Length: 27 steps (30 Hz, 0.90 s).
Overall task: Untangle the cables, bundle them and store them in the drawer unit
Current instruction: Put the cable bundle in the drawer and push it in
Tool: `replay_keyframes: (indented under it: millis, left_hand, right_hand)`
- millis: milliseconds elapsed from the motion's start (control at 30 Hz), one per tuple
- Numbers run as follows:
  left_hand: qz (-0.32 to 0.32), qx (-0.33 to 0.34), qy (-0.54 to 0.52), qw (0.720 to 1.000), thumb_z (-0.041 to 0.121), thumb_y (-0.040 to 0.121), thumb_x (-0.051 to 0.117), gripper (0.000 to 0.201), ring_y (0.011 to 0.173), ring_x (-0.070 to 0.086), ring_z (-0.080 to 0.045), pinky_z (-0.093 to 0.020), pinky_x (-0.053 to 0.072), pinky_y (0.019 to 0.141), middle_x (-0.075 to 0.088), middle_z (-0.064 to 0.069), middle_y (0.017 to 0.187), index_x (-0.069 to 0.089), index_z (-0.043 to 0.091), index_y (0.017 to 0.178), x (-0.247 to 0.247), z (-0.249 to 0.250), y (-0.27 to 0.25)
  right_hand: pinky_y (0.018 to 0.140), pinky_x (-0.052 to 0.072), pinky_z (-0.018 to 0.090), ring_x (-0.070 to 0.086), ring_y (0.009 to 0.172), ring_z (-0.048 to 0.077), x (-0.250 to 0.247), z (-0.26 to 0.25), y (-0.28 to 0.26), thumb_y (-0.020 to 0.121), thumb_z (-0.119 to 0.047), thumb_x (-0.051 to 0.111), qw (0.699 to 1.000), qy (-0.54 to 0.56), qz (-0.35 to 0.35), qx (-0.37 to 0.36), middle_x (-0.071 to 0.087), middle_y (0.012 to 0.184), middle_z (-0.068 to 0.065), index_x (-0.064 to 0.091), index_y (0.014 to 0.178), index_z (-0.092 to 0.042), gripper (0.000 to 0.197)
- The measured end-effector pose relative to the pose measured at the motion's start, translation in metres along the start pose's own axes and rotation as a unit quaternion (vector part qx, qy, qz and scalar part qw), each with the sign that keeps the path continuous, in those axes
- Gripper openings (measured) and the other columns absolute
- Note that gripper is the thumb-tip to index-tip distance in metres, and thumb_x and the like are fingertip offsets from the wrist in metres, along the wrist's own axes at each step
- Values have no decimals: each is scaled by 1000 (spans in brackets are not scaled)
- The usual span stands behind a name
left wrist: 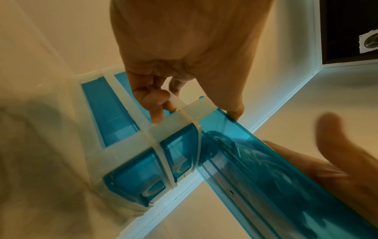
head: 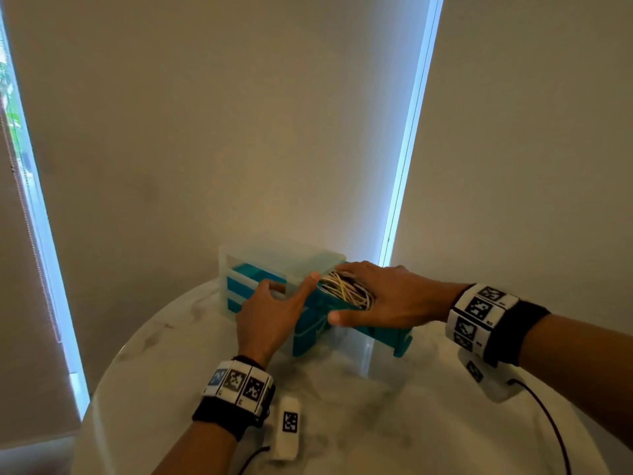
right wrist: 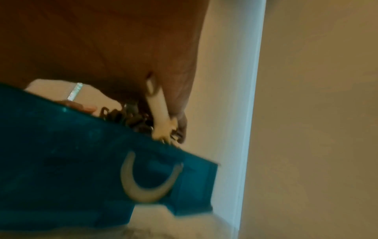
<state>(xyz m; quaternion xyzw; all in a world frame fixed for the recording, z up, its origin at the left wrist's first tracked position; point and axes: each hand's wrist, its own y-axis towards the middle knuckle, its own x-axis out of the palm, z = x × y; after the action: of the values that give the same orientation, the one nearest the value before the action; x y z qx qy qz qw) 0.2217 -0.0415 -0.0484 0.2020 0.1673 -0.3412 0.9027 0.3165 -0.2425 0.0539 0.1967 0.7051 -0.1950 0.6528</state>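
Coiled cables [head: 346,289], white and yellowish with some dark strands, are lodged in a translucent teal plastic drawer [head: 376,332] that is pulled well out of a frosted clear plastic drawer unit [head: 274,260]. The unit is set near the far edge of a round white marble-patterned table [head: 359,423], with its back close to the beige roller blinds [head: 222,132] hung just beyond that edge. The right hand [head: 387,296] is laid flat over the bundle, fingers straight and spread, the thumb stretched along the near rim of the drawer; in the right wrist view a white cable end [right wrist: 157,103] and dark coils are pressed under the palm just above the drawer's front wall, where a curved pale handle [right wrist: 147,182] is seen. The left hand [head: 270,317] is set on the unit's frosted frame beside the open slot: in the left wrist view its fingers [left wrist: 153,100] are curled over a frame bar while the thumb reaches the upper corner by the bundle. Closed teal drawers [head: 246,286] are stacked in the unit to the left of the pulled one. The pulled drawer juts toward the table's middle, its front standing clear of the tabletop. Open marble is left between the drawer front and the near edge, and to the right of the unit.
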Motion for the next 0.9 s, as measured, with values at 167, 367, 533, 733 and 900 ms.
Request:
replay_keyframes:
  millis: [167,367,533,733,900]
  left_hand:
    - [-23,-34,9,999,114,56,42,113,96,72,-19,-44,62,90,72,6,110,53,26,125,-12,4,3]
    - [135,33,155,978,94,89,29,93,130,52,-39,-58,40,109,56,-17,143,46,19,140,-62,38,34]
    - [-5,58,403,913,90,92,28,102,152,32,-42,-59,27,122,35,-22,166,34,15,162,-50,53,108]
    - [-120,-20,413,903,107,73,21,127,151,40,-43,-60,31,123,34,-21,170,22,23,169,-40,33,132]
    - [-120,-16,422,899,105,76,24,125,150,41,-45,-58,34,120,33,-23,169,24,19,168,-40,29,130]
  right_hand:
    - [114,49,53,49,138,31,6,-4,8,79,-61,83,987,-148,-62,-6,31,165,4,2,169,-28,126]
    - [116,46,53,48,141,35,19,1,-2,81,-52,82,985,-175,-13,-2,34,166,12,4,168,-16,123]
    - [126,14,73,5,163,46,22,-2,-6,85,-51,81,958,-267,-38,102,-9,176,23,-9,168,-6,131]
    - [109,46,69,55,134,43,35,-6,-3,84,-42,81,956,-247,7,155,46,153,22,1,167,0,123]
    - [110,48,62,59,126,38,33,21,8,88,-35,74,980,-177,13,87,54,142,16,10,166,-4,105]
